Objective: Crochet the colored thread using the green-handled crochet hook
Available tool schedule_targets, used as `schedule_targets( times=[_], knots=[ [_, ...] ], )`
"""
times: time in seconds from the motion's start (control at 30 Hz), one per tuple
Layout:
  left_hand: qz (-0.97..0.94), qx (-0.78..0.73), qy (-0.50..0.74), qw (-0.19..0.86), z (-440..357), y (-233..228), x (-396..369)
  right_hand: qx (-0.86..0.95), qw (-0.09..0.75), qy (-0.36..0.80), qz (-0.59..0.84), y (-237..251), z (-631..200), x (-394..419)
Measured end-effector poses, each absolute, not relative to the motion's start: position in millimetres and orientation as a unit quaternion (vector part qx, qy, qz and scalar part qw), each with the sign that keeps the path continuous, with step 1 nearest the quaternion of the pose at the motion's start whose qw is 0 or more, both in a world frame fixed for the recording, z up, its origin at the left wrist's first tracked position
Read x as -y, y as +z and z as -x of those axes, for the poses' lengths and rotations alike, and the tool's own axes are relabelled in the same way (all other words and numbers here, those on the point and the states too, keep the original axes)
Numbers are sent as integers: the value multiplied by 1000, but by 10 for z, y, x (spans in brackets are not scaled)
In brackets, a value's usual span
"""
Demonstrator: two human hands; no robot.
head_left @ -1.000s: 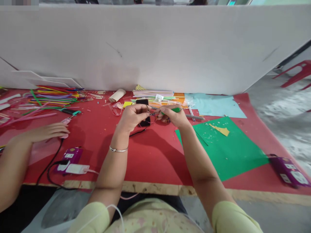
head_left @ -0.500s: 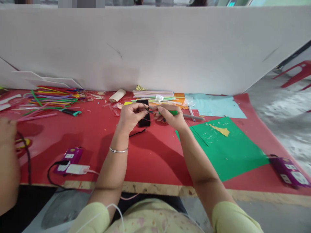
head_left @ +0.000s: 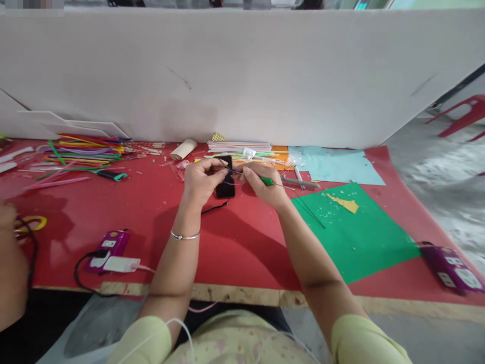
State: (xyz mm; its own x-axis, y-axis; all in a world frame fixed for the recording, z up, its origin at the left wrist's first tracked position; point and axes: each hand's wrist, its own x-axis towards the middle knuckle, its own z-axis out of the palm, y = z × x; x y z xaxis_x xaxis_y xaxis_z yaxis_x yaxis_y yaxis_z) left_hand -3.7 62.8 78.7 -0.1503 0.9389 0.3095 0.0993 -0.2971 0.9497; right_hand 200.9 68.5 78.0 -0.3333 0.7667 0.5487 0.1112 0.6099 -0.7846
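My left hand (head_left: 202, 181) pinches a thin dark wire-like piece (head_left: 223, 163) between thumb and fingertips, above a black phone (head_left: 226, 189) lying on the table. Close beside it, my right hand (head_left: 262, 183) closes round a slim tool with a green handle (head_left: 266, 180). Its narrow end points left toward the left fingertips; whether it touches the piece is too small to tell. Long thin dark wires (head_left: 310, 213) stretch out to the right of my right hand, over a green sheet (head_left: 364, 237).
A grey rod (head_left: 303, 182) and a white marker (head_left: 298, 174) lie right of my hands. Behind are straws (head_left: 238, 146), a cardboard tube (head_left: 184, 149) and a white panel (head_left: 242, 76). Purple power sockets (head_left: 113, 242) sit on the left and right. Another person's arm (head_left: 11, 273) is at far left.
My right hand has shifted slightly left and turned, so less of the green handle shows. The other person's arm has moved down and left, leaving yellow scissor handles more visible.
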Motion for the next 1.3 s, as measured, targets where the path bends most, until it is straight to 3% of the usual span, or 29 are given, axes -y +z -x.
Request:
schedule_targets(
  times=[0.83, 1.3],
  knots=[
    [-549, -495, 603, 300, 39, 712, -667, 780, 533, 164, 283, 622, -1886, -698],
    [-349, -406, 667, 518, -408, 818, -590, 696, 649, 107, 289, 496, -1766, -665]
  ],
)
